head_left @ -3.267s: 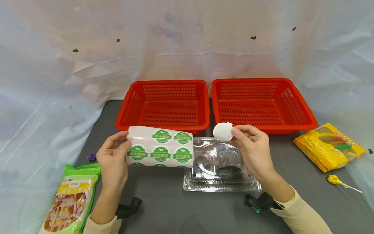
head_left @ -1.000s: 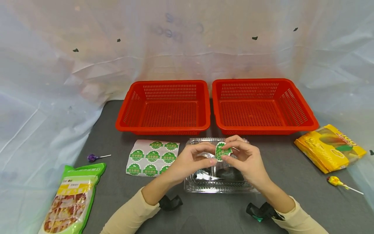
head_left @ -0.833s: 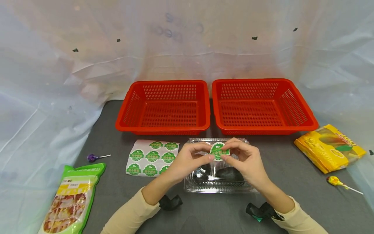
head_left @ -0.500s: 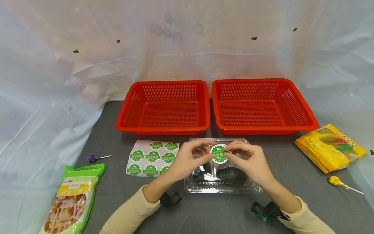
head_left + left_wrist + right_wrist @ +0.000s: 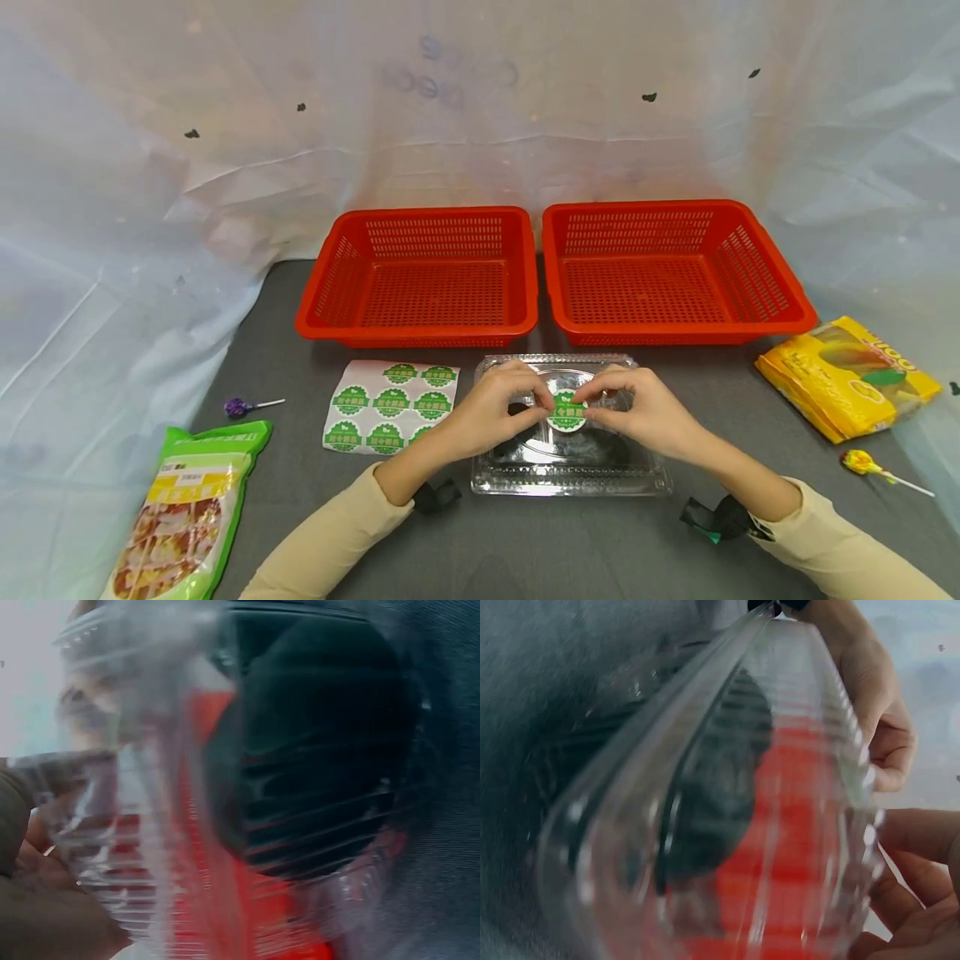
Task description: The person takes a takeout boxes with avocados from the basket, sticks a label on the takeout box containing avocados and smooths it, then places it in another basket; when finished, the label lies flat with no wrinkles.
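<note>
A round green-and-white sticker [image 5: 567, 414] lies face up at the lid of a clear plastic clamshell box [image 5: 570, 483] in the middle of the table. My left hand [image 5: 491, 412] pinches the sticker's left edge between thumb and forefinger. On the opposite side, my right hand [image 5: 648, 412] pinches its right edge. Both wrist views look blurrily through the box's ribbed wall [image 5: 780, 787], with dark rounded shapes showing through it. To the left, a sheet of similar stickers [image 5: 390, 408] lies flat on the table.
Two red plastic baskets [image 5: 416, 332] [image 5: 682, 329] stand side by side behind the box. At left are a purple lollipop [image 5: 237, 407] and a green food bag [image 5: 183, 508]. At right sit a yellow mango packet [image 5: 847, 375] and a yellow lollipop [image 5: 861, 462].
My left hand has laid the sticker sheet on the table and taken the sticker's other edge. The sticker has turned printed side up, and both hands have lowered it to the box lid.
</note>
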Available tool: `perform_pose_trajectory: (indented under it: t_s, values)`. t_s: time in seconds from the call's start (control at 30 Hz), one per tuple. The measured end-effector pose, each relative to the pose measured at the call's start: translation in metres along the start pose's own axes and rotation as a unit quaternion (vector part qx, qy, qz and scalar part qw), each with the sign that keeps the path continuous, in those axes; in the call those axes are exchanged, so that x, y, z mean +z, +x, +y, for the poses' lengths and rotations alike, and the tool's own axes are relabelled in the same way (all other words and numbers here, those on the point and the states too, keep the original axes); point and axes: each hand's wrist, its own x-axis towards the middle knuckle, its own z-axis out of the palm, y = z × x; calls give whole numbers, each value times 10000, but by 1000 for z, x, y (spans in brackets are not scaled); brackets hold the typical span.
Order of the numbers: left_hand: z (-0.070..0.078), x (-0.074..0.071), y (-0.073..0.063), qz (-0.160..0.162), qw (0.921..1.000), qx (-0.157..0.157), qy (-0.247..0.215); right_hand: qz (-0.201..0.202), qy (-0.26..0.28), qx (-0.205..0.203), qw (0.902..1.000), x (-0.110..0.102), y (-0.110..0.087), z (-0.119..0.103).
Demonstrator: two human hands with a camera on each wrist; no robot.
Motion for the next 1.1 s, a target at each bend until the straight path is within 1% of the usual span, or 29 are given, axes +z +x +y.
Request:
perform_pose_trajectory:
  t_s: [0.07, 0.13, 0.3, 0.5, 0.7, 1.1]
  values:
    - [-2, 1, 0, -15, 10000, -29, -1, -99, 28, 19, 9999, -1, 2, 2]
    - [-3, 2, 0, -15, 9999, -137, -61, -167, 49, 68, 9998, -3, 3, 4]
    - [-2, 2, 1, -83, 9994, -338, -53, -272, 38, 192, 9994, -4, 4, 7]
    - [-3, 5, 2, -96, 9992, -278, 257, -307, 37, 282, 9991, -2, 4, 9]
    - [-3, 6, 2, 8, 9991, -251, 333, -303, -77, 159, 9994, 1, 5, 9]
    - [-2, 11, 3, 176, 9972, -349, 633, -386, -270, -93, 9988, 1, 7, 8]
